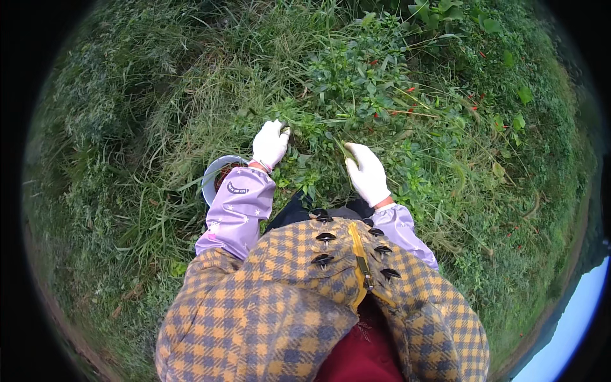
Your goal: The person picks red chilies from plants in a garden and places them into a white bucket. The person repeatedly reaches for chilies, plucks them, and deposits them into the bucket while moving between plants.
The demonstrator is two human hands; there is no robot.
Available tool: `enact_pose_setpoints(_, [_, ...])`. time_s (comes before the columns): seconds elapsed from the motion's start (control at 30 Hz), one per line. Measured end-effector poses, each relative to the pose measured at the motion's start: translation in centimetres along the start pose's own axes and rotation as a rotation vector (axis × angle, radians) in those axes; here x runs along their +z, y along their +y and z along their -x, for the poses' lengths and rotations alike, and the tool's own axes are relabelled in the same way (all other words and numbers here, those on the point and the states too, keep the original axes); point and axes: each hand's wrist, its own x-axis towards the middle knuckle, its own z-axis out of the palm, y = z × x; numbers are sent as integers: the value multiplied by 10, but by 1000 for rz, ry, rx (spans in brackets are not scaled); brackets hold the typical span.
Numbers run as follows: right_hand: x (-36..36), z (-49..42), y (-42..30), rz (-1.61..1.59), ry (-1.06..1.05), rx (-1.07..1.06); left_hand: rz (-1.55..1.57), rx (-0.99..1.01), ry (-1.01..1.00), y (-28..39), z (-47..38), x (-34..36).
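My left hand (270, 144), in a white glove, reaches into the leafy top of a green pepper plant (305, 126). Its thumb and forefinger are close together, and what lies between them is too small to tell. To the right, my right hand (368, 174), gloved alike, has green grass blades (345, 150) between thumb and fingers. Beneath my left forearm stands a pale bucket (208, 180), partly covered by the sleeve, with dark red contents (223, 175) that look like peppers. Red chili peppers (410, 110) show among the leaves beyond my right hand.
Tall grass (191, 110) grows thickly on the left, mixed with the plants. Broad-leaved weeds (491, 25) stand at the upper right. More red peppers (474, 108) dot the growth to the right. My checked coat (267, 310) fills the lower middle.
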Motion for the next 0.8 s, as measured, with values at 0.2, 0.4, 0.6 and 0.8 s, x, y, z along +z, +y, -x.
enact_pose_setpoints(0.2, [-18,-28,-34,-259,91,58,-260,-126,90,26,7,-19])
enact_pose_setpoints(0.4, [-13,-39,-50,-466,-49,184,799,-412,-480,114,-1,-84])
enact_pose_setpoints(0.6, [-10,-40,-68,-620,-67,250,780,-144,-499,120,9,-69])
enact_pose_setpoints(0.8, [0,-33,-51,-697,74,250,884,-137,-618,120,13,-67])
